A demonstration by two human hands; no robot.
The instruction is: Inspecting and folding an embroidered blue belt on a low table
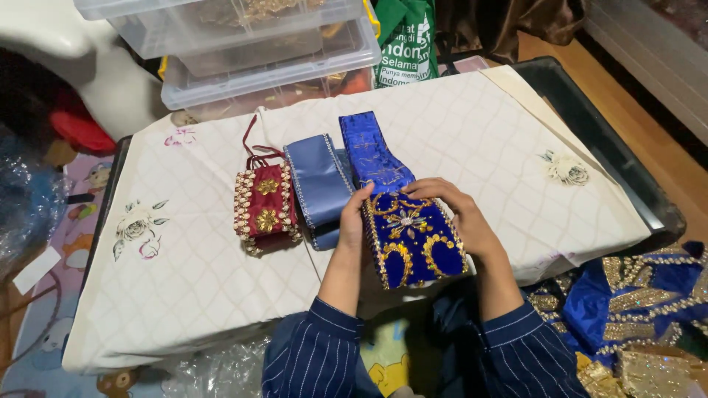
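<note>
Two-hand grip: blue belt (413, 239), lengthwise away.

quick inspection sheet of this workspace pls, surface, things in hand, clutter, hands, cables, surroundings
surface: low table under a cream quilted cloth with rose prints.
job's things: royal blue embroidered piece with gold motifs, its blue band running away across the cloth.
clutter: maroon beaded piece and pale blue folded band lying beside it.
hands: left hand on the blue piece's left edge, right hand over its top right; both grip it.
cables: nothing seen.
surroundings: stacked clear plastic boxes, green bag, blue and gold fabric on the floor.
</note>
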